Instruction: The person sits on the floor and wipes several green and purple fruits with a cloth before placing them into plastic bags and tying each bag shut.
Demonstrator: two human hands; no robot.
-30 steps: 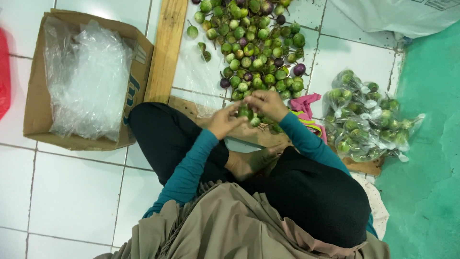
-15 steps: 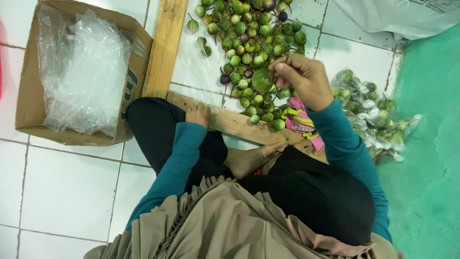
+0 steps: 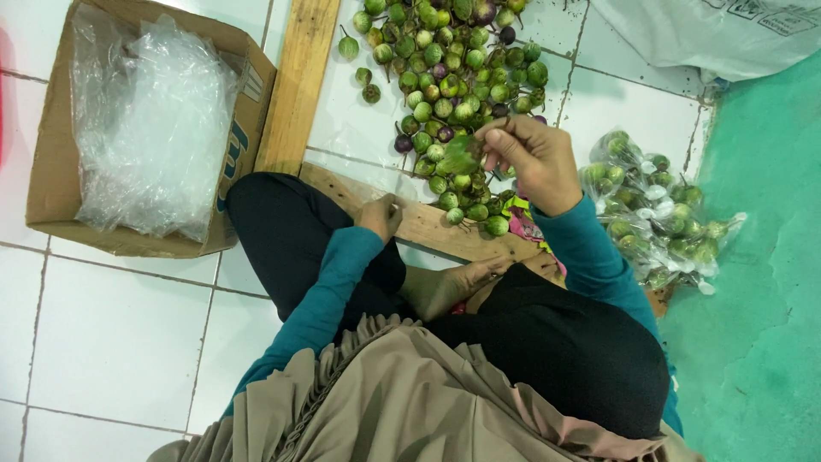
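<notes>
A pile of small round green and purple eggplants lies on the white tiled floor in front of me. My right hand reaches into its near edge, fingers pinched on a green eggplant. My left hand rests on a wooden plank just above my knee, its fingers curled shut with nothing visible in them. I sit cross-legged in black trousers and teal sleeves.
A cardboard box holding clear plastic bags stands at the left. A second plank runs beside it. Clear bags filled with eggplants lie at the right, by a green floor area. A white sack is top right.
My hands were together at the plank a second ago. The right hand has since gone out to the pile and pinched an eggplant; the left has stayed by the plank.
</notes>
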